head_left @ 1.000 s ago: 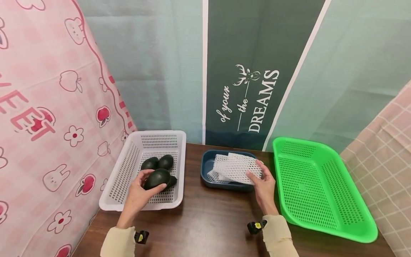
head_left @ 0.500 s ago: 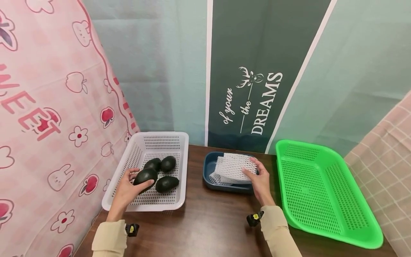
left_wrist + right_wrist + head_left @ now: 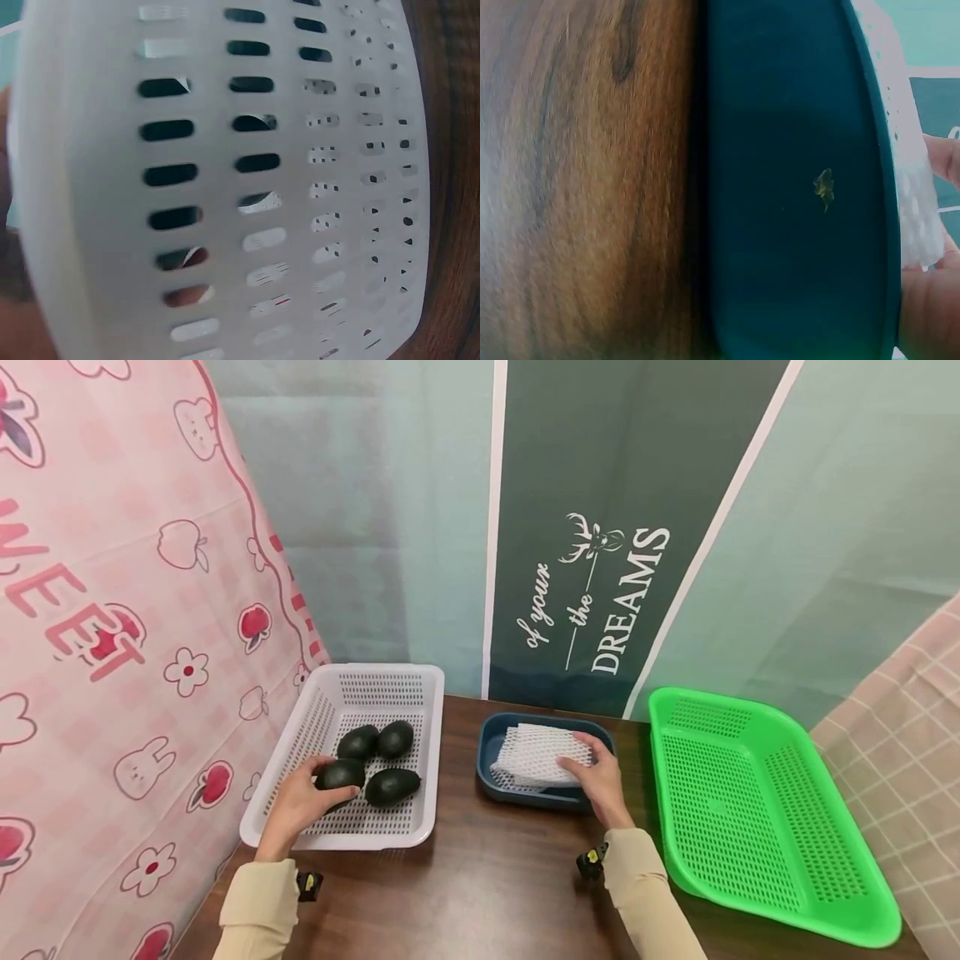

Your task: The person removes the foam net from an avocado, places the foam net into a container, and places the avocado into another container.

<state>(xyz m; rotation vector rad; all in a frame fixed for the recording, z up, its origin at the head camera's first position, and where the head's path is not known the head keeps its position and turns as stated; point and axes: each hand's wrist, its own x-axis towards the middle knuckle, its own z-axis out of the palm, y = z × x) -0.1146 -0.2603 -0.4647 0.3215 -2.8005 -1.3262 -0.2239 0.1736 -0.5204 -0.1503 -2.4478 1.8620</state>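
Note:
My left hand (image 3: 300, 797) grips a dark green avocado (image 3: 342, 773) low in the near left part of the white basket (image 3: 431, 760), thumb on its near side. Beside it lie several more, one avocado (image 3: 392, 787) to its right and another avocado (image 3: 357, 744) behind. In the left wrist view, the white basket's slotted wall (image 3: 210, 180) hides most of that hand. Over the blue tray (image 3: 489, 787), my right hand (image 3: 600, 781) holds white foam net sleeves (image 3: 540, 753) at their right end, between thumb and fingers. The right wrist view shows the foam net (image 3: 911, 172) above the tray's side.
A large green basket (image 3: 720, 810) stands on the right of the brown wooden table (image 3: 480, 877). Printed cloths (image 3: 390, 527) hang behind and at both sides, close to the baskets.
My left hand has moved left with its avocado, away from the one on the right, and lowered it in the basket. My right hand has shifted left, bringing the foam nets lower into the tray.

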